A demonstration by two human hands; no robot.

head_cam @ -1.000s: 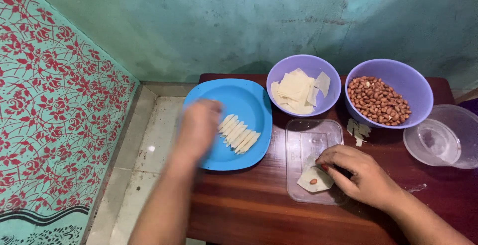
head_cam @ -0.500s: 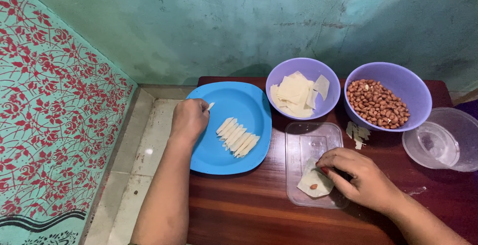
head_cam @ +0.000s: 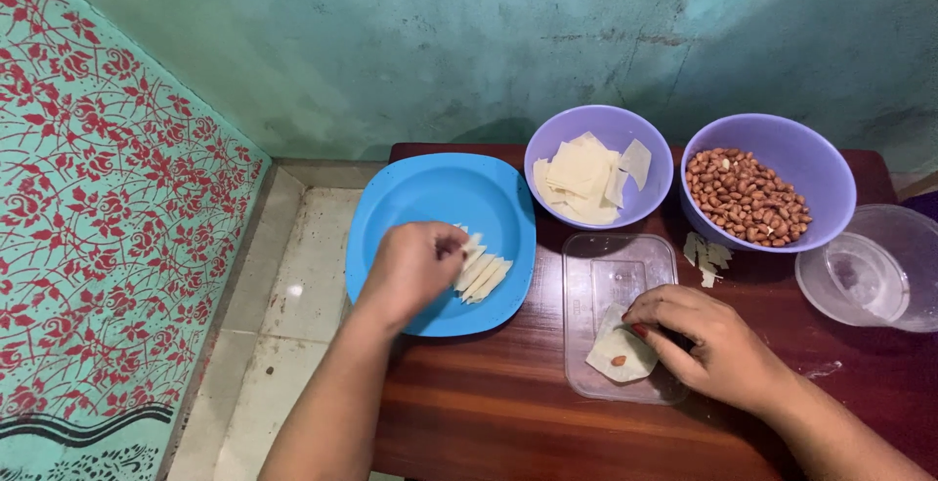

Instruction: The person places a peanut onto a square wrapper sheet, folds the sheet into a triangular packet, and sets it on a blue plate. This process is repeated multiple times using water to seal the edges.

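Brown wooden desk (head_cam: 508, 413) by a green wall, left hand (head_cam: 415, 268) curled over the blue plate (head_cam: 420, 198), fingers pinching a pale rolled strip (head_cam: 471, 245), right hand (head_cam: 713, 339) bent, fingertips pressing a flat dough square (head_cam: 618, 356) with one peanut on the clear lid (head_cam: 611, 271).

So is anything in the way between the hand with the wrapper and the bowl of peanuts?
Nothing visible blocks it. The right hand rests on the wrapper on the clear lid. Only a few wrapper scraps lie flat on the table before the peanut bowl.
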